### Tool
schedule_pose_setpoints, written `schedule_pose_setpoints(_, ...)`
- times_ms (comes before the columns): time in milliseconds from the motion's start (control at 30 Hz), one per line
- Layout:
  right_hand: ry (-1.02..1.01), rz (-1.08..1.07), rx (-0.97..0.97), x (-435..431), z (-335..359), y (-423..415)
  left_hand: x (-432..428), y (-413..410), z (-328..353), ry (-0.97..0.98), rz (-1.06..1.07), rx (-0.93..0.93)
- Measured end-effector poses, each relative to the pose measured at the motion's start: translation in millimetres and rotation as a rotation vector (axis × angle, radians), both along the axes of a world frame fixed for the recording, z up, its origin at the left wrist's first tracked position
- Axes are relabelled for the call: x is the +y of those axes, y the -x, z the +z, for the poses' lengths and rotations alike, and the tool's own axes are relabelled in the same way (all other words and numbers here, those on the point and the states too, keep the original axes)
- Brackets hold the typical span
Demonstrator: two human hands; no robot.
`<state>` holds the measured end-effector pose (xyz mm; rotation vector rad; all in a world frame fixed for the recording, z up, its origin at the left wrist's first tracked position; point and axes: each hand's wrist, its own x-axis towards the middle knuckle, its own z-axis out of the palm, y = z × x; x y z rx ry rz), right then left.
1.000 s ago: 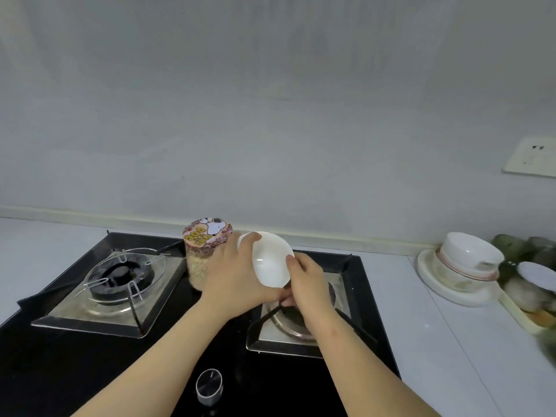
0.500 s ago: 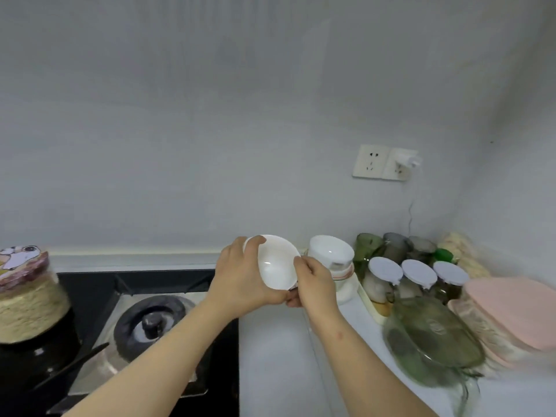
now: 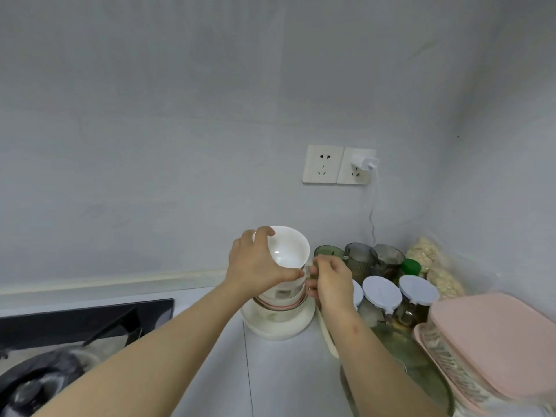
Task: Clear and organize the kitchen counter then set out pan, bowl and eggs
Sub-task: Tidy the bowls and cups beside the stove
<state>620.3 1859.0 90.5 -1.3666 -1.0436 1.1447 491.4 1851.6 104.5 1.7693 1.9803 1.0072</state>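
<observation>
The bowl (image 3: 287, 251) is small, round, glossy white china, smooth inside with one bright glint, and tilted with its mouth toward the camera. The left hand (image 3: 255, 263) grasps it, fingers hooked over the far rim and thumb clamped on the near rim. Directly below the grip is a stack (image 3: 279, 296) of similar white bowls; I cannot tell whether bowl and stack touch.

The right hand (image 3: 331, 281) is just right of the grip, fingers curled by the bowl's lower rim; I cannot tell whether they pinch anything.

Under the stack lies a round cream plate (image 3: 279, 329) on the pale counter (image 3: 285, 380). Right of the grip stand ribbed green cups (image 3: 361, 260), white-lidded glass jars (image 3: 381, 291) and a pink plastic box (image 3: 487, 335). Down-left of the grip is the black hob (image 3: 90, 320).
</observation>
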Motion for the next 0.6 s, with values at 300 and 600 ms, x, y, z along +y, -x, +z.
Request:
schedule_pose_setpoints(300,0.056,-0.018,-0.006,31,-24,-8,45,-14,-29,0.089,-0.022,0.047)
schedule_pose_setpoints(600,0.095,0.052,-0.047,41,-38,2,53,-13,-37,0.125,-0.003,0.128)
